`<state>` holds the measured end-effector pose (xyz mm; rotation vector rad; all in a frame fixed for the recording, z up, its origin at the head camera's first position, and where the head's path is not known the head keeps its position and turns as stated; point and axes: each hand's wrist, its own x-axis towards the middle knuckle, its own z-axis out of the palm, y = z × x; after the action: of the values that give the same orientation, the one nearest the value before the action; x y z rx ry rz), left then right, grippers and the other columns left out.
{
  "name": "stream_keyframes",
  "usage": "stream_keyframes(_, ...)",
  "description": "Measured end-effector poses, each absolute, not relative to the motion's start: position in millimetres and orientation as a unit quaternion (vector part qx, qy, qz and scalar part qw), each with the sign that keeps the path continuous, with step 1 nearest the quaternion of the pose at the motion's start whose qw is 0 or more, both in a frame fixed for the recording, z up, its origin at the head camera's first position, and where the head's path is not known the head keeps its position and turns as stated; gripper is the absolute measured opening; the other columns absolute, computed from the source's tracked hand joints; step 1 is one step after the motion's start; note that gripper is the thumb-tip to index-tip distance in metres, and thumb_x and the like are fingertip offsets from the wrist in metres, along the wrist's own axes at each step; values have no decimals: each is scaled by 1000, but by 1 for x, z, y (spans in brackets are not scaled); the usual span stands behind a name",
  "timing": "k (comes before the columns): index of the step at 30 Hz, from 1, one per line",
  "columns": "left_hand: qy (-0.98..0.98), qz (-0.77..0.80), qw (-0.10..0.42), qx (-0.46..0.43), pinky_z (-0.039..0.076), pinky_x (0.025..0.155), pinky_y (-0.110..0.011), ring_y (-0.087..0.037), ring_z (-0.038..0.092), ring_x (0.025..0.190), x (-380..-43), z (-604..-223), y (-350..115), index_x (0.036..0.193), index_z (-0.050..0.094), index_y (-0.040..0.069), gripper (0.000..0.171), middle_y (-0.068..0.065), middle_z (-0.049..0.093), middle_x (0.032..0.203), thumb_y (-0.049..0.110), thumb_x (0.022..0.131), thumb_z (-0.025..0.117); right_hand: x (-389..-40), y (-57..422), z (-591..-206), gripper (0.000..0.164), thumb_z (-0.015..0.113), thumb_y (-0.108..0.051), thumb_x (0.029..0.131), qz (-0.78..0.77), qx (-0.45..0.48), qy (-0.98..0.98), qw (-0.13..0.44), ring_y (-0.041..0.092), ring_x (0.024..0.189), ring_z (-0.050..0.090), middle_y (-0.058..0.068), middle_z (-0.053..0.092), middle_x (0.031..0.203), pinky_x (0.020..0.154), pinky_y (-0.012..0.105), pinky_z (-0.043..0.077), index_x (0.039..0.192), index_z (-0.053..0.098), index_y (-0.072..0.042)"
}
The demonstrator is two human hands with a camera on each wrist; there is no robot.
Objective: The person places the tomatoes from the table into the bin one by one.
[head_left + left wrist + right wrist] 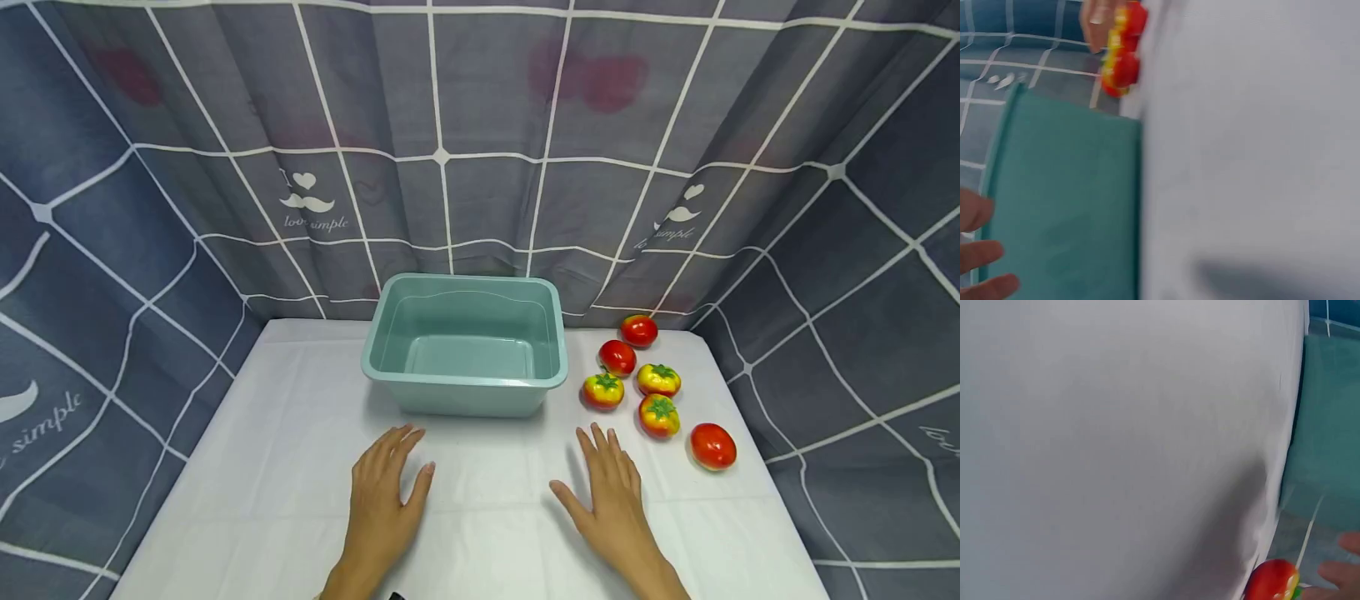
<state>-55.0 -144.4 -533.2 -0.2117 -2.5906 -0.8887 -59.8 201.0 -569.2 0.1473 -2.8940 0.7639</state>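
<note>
A teal plastic basin [465, 396] stands at the back middle of the white table. My left hand [386, 500] hovers in front of its left part, fingers spread and holding nothing. To the right, my right hand [611, 508] is likewise spread and bare, nearest to the fruits. Three red tomatoes show: one at the back [639, 330], one just in front of it [617, 357], and one at the right [712, 447]. Among them sit three yellow-red fruits with green leafy tops, one left [602, 391], one behind [658, 380] and one in front [659, 416].
The table's white cloth [247, 467] spreads under everything. A dark grey checked curtain [487, 200] hangs close behind the basin, and similar cloth walls stand at the left [90, 333] and right [862, 350].
</note>
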Motion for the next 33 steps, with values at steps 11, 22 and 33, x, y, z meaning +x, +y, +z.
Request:
stream_keyframes(11,-778,-575,253,0,43,110,-21,-17,45,143,-93,-510,-169,151,50,7,49,-9,47,154,7,105,67,-132,222,-569,85,78,-38,100,440,-60,-882,157,40,162,30,18,30,174,130,68,28,165,31,-9)
stream_keyframes(22,-719,-667,194,35,44,108,-9,-29,40,157,-137,-511,-180,169,29,28,68,2,34,167,21,111,62,-178,221,-579,87,85,-24,92,478,-109,-854,175,46,157,27,22,33,166,131,68,21,162,35,-6)
stream_keyframes(33,-721,-668,182,18,45,103,-7,-33,40,154,-147,-511,-176,166,37,30,60,1,36,169,18,111,60,-189,219,-583,72,79,-13,96,480,-138,-850,169,48,148,35,27,39,155,129,66,27,157,42,-2)
